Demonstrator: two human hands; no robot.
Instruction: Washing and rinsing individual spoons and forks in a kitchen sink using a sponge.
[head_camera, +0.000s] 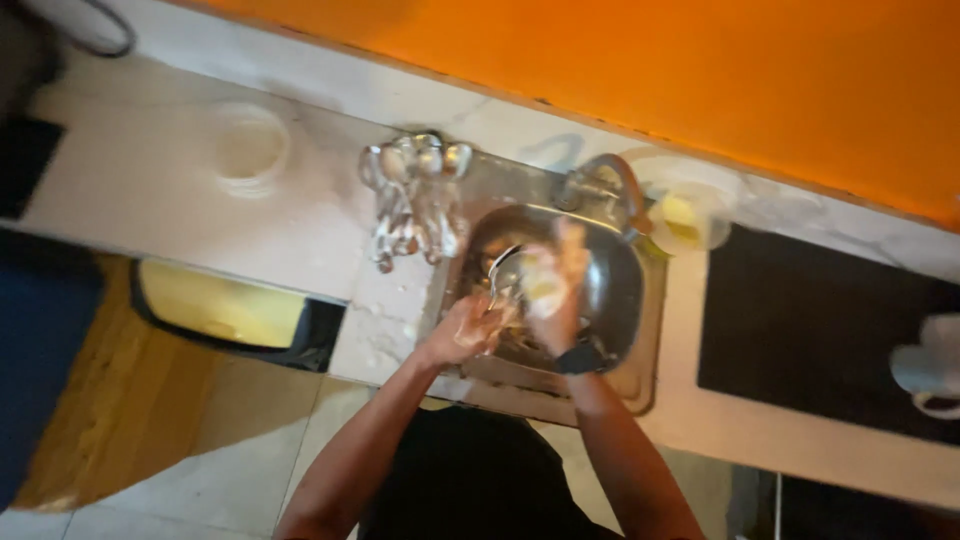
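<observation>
Both forearms come up from the bottom edge toward the sink (640, 385), and that is where I keep my eye. My left hand (465, 333) has its fingers curled narrow round the handle of a spoon (500, 272), whose bowl points up and away from me over the basin. My right hand (560, 285), with a dark watch (578, 358) on the wrist, is closed on a pale soapy sponge (540, 285) pressed against the spoon; motion blur keeps me from seeing each finger, but the grip looks snug.

I judge the step in hand to be scrubbing: spoon and sponge touch, both held above the basin and below the tap (600, 185). Just left of the sink, on the wet counter (150, 180), a cluster of shiny cutlery (412, 195) lies in a row, well apart from a round white lid (248, 145) further left. A clear tub (690, 215) with something yellow in it stands beside the tap, and a black mat (810, 320) lies to the right with a white cup (925, 370) at its far edge.

Next, as I read it, the spoon needs a steady left grip while the sponge works along it, then a rinse under the tap, with care that the slick handle does not slip.
</observation>
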